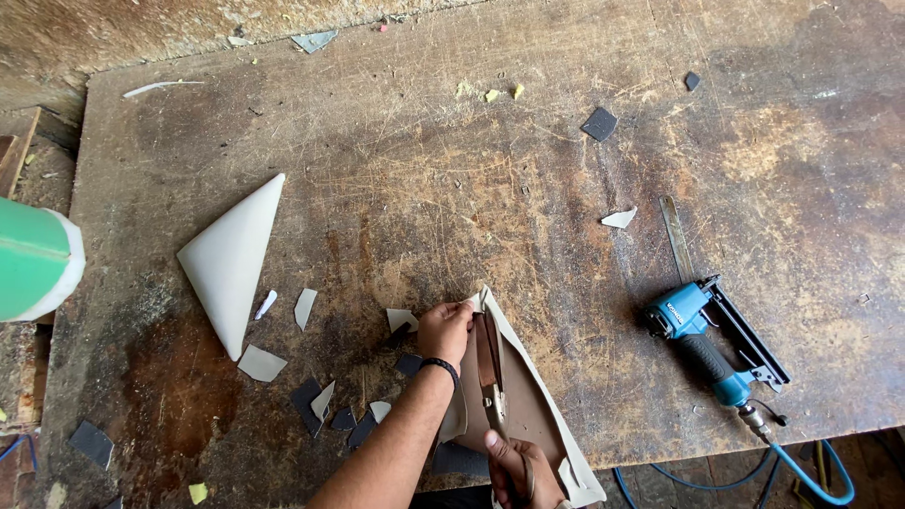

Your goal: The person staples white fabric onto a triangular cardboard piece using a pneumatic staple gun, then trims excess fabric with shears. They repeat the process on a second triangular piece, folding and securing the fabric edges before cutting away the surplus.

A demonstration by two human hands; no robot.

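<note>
At the desk's (566,141) near edge, our left hand (443,330) pins the cream-edged brown panel (528,405) while our right hand (517,471) grips scissors (490,363), whose blades point away toward the left fingers (462,311).

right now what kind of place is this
Probably an upholstery or craft workshop: a scarred wooden workbench, a blue pneumatic staple gun on an air hose, and scissors in the right hand trimming a covered triangular panel.
</note>
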